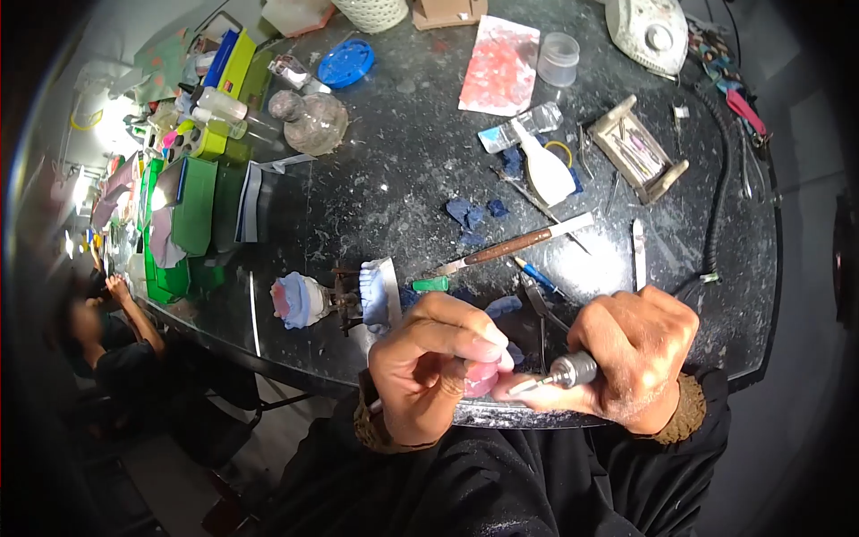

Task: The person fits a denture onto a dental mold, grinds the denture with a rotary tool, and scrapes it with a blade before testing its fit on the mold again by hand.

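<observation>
At the table's front edge, my left hand point(434, 362) is closed around a small pink piece point(480, 378), which shows between the fingertips. My right hand point(631, 362) grips a grey rotary handpiece point(573, 369), its pale pointed bit point(528, 387) directed left, close to the pink piece. Whether the bit touches it I cannot tell. My right thumb reaches toward the left fingertips. Just left of my left hand lies a dental articulator point(345, 298) with blue-and-white casts point(304, 300). A green cap point(431, 285) and a blue-handled tool point(541, 276) lie beyond my hands.
A brown-handled knife point(510, 249), a white bottle point(546, 172) and a wooden tool tray point(633, 150) lie further back. Green boxes point(192, 208) stand on the left. A black coiled cable point(718, 197) runs down the right. Another person point(125, 331) sits at far left.
</observation>
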Tool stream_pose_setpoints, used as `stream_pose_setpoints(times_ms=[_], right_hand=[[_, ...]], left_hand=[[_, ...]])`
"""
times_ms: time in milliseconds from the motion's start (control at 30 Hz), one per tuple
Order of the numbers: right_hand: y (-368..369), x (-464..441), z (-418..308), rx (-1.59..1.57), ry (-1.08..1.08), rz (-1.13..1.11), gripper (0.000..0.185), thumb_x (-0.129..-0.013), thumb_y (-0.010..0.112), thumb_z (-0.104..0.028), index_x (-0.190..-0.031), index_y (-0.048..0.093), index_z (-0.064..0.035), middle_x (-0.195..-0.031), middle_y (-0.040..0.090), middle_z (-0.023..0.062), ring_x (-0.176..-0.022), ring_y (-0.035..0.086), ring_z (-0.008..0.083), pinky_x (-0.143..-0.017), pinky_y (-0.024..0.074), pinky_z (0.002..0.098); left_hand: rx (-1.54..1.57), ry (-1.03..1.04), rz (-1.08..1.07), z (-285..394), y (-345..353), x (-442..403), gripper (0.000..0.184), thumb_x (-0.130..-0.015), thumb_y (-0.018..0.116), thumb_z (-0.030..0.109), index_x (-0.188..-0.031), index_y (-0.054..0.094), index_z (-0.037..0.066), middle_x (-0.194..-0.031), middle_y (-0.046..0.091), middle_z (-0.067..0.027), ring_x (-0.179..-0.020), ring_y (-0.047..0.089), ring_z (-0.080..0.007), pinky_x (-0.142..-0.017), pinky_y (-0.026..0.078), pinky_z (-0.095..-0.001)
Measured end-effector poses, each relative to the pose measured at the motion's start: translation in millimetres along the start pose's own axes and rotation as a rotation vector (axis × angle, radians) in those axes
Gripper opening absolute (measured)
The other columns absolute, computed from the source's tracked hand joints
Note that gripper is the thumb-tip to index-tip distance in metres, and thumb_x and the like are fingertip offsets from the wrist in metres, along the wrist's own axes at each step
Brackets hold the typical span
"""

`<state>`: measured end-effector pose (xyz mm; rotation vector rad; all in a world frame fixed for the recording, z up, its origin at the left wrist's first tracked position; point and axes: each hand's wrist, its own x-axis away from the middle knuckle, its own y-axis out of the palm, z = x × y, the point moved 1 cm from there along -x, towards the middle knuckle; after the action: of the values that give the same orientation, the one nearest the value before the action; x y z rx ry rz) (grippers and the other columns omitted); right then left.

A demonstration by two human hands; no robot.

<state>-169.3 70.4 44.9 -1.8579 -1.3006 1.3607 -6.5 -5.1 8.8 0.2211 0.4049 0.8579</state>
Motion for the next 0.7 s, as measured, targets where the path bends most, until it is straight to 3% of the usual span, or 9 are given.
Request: stream_pose_setpoints(times_ms=[200, 300, 700], right_hand=[[4.3, 1.1, -2.8, 0.027, 0.038, 0.006, 0.056, -0.066, 0.068, -0.059, -0.054, 0.039, -0.0133, -0.047, 0.032, -0.0035, -0.037, 0.038, 0.0104, -0.039, 0.0229, 0.0257], [2.7, 0.3, -3.7, 0.035, 0.028, -0.012, 0.060, -0.057, 0.072, -0.062, -0.053, 0.041, -0.0104, -0.045, 0.036, -0.0010, -0.035, 0.035, 0.0145, -0.039, 0.0245, 0.0270], [6.3, 2.1, -1.1, 0.005, 0.024, -0.031, 0.058, -0.057, 0.071, -0.060, -0.053, 0.044, -0.0094, -0.046, 0.038, -0.0005, -0.035, 0.036, 0.0146, -0.037, 0.0274, 0.0260]], left_hand=[[-0.152, 0.118, -0.003, -2.1, -0.7, -1.2, 0.003, -0.085, 0.059, 0.000, -0.085, 0.062, -0.001, -0.090, 0.057, -0.0132, -0.071, 0.062, -0.0181, -0.063, 0.052, -0.0263], [-0.197, 0.151, -0.020, -4.2, -3.0, -1.6, 0.002, -0.084, 0.060, 0.001, -0.084, 0.062, 0.000, -0.089, 0.057, -0.0127, -0.069, 0.062, -0.0186, -0.061, 0.052, -0.0265], [-0.222, 0.179, -0.047, -5.0, -3.2, -4.1, 0.003, -0.082, 0.061, -0.002, -0.083, 0.061, 0.001, -0.089, 0.056, -0.0124, -0.067, 0.062, -0.0187, -0.057, 0.051, -0.0259]])
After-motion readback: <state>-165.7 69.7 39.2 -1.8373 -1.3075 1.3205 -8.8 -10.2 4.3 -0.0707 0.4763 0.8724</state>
